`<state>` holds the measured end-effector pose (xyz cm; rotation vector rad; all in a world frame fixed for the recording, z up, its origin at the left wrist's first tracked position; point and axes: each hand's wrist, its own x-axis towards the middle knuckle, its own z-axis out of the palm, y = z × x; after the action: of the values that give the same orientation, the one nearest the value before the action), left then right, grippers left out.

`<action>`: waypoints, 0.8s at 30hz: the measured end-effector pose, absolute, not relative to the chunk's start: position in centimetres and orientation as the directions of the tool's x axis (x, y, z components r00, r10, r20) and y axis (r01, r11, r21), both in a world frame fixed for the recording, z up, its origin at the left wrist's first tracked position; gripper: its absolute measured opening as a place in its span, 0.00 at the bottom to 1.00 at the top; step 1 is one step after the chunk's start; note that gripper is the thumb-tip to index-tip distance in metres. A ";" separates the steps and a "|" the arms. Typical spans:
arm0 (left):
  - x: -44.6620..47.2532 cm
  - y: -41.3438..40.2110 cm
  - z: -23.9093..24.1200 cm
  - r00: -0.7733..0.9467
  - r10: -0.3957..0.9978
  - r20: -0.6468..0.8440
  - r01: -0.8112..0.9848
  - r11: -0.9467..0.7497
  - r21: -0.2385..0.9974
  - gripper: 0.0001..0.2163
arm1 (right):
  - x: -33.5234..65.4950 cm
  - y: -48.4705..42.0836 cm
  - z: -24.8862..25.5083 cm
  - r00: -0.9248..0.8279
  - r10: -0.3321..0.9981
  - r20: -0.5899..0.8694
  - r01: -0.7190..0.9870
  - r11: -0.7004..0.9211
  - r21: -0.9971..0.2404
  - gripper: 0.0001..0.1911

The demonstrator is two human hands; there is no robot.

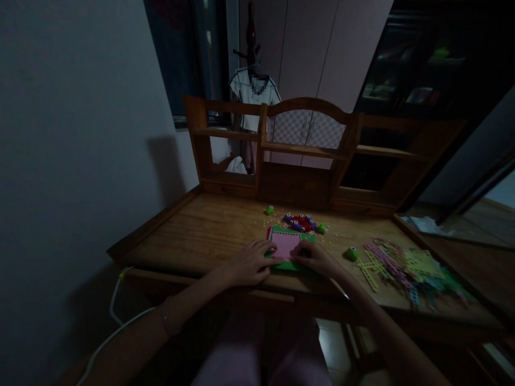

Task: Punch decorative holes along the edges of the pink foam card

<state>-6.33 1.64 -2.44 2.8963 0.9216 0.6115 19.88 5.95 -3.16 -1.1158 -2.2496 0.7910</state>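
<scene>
A pink sheet point(285, 242) lies on a green sheet point(292, 265) near the front edge of the wooden desk point(209, 230). My left hand point(250, 262) rests flat on the left side of the sheets, fingers spread. My right hand point(315, 258) presses on the lower right corner of the pink sheet with curled fingers. Behind the sheets sits a cluster of small purple and red punches point(300, 222). One green punch point(269, 210) stands to their left, another point(321, 228) to their right, and a third point(352, 253) lies beside my right hand.
A pile of punched foam strips point(402, 265) in pink, yellow and green covers the desk's right side. Tiny paper bits are scattered around the punches. A wooden shelf hutch point(306, 150) stands at the back. A white cable point(116, 300) hangs off the left front corner.
</scene>
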 end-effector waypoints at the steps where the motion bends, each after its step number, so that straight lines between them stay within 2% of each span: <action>1: -6.6 1.6 -2.5 0.743 0.565 0.358 0.552 -0.821 0.150 0.21 | 19.9 5.9 -3.1 -0.538 0.824 0.177 0.534 0.495 -0.685 0.14; 12: -8.8 0.7 -2.5 0.708 0.626 0.327 0.580 -0.780 0.235 0.22 | 20.1 6.1 -3.4 -0.546 0.813 0.203 0.523 0.520 -0.675 0.12; 19: -8.6 0.4 -3.5 0.695 0.616 0.370 0.587 -0.784 0.203 0.24 | 18.9 4.5 -3.4 -0.483 0.819 0.312 0.595 0.567 -0.569 0.09; 22: -8.6 0.2 -3.7 0.694 0.617 0.371 0.582 -0.784 0.216 0.24 | 18.7 3.7 -3.4 -0.475 0.817 0.327 0.576 0.570 -0.586 0.09; 24: -8.6 0.0 -3.6 0.673 0.641 0.370 0.578 -0.767 0.278 0.23 | 18.9 3.8 -3.5 -0.476 0.827 0.301 0.557 0.548 -0.624 0.10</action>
<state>-8.61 0.03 -3.63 2.7460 1.0060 0.6864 18.93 3.76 -3.52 -1.1105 -2.2030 0.6053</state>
